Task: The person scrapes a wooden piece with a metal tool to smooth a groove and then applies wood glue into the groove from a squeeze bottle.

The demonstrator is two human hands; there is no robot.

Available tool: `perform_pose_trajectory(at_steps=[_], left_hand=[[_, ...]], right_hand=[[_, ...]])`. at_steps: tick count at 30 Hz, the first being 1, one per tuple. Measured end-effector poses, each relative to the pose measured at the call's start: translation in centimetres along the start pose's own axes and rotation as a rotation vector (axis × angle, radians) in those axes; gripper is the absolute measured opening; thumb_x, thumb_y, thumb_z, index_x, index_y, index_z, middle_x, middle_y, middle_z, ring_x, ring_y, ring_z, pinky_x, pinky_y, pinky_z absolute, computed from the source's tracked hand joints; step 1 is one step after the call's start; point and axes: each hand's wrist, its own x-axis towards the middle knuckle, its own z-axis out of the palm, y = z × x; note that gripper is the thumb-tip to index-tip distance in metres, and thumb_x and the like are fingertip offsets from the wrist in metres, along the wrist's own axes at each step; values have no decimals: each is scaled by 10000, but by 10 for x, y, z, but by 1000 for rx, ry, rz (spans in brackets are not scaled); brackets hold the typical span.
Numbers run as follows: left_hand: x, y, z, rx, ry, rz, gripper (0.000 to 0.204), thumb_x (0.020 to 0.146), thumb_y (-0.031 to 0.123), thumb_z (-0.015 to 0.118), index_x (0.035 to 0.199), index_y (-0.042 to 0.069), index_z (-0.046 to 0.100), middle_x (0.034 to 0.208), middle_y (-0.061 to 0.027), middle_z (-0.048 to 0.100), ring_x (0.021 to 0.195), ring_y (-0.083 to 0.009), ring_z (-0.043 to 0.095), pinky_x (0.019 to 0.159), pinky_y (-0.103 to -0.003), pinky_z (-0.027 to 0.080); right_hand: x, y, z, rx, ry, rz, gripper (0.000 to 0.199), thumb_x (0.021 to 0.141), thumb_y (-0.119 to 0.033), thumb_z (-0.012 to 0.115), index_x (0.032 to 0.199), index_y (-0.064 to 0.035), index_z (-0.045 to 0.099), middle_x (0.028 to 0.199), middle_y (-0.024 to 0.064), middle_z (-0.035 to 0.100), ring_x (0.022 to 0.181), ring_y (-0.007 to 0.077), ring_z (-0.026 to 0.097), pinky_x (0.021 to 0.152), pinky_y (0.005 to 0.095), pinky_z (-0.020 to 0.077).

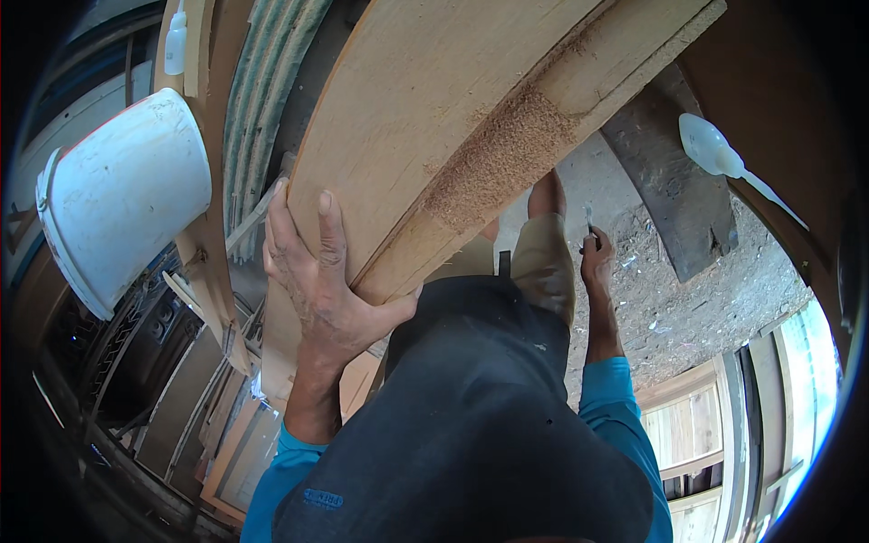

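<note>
A broad wooden panel [425, 90] slants across the upper middle. Reddish-brown sawdust [507, 154] lies heaped along the lower strip beside its long edge. My left hand [317, 271] rests on the panel's near end, fingers spread flat and thumb stretched along the end edge. Lower and to the right of the panel, my right hand [597, 261] hangs over the floor. Its fingers are closed round a thin tool [589, 217] with a pale tip; its exact kind is too small to make out.
At left stands a white bucket [136, 195], with a white nozzle bottle [176, 45] above it. Another white bottle [711, 145] with a long thin nozzle is at right. A dark board [670, 181] lies on the debris-strewn floor [706, 308]. Framed wooden panels [683, 430] stand lower right.
</note>
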Motion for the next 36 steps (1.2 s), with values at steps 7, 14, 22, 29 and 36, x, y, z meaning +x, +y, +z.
perform_pose_trajectory(at_steps=[7,14,22,29,36], left_hand=[[-2,-1,1,7,-11,-7,1537,528,470,995,1813,300,169,1743,-367,173,1586,-557,278,1199,-693,257],[-3,-1,1,28,-8,-8,1571,483,438,981,1817,293,163,1771,-345,156,1619,-540,267,1210,-699,274],[-1,-4,4,13,-8,1,1536,528,516,998,1811,304,180,1748,-367,163,1584,-559,276,1187,-695,263],[-5,-3,2,48,-22,-17,1550,509,498,988,1812,290,176,1764,-350,160,1606,-554,269,1202,-708,267],[-6,-3,4,40,-18,-31,1543,516,532,991,1810,301,182,1756,-359,164,1597,-568,266,1197,-709,258]], right_hand=[[5,1,-9,-66,-30,2,497,1029,-249,594,1423,34,702,909,155,742,825,229,724,791,400,569],[12,-2,-10,-59,-23,14,521,1008,-278,589,1435,-5,713,892,188,753,818,277,735,800,447,561],[19,0,-13,-52,-34,0,504,1032,-257,602,1435,32,689,887,147,736,794,231,705,765,396,558],[27,22,-6,-95,-12,-36,513,1026,-251,609,1433,55,678,897,147,734,828,224,717,793,393,574],[36,35,-6,-201,-14,-10,518,1020,-254,605,1415,70,692,927,174,751,811,243,727,789,400,579]])
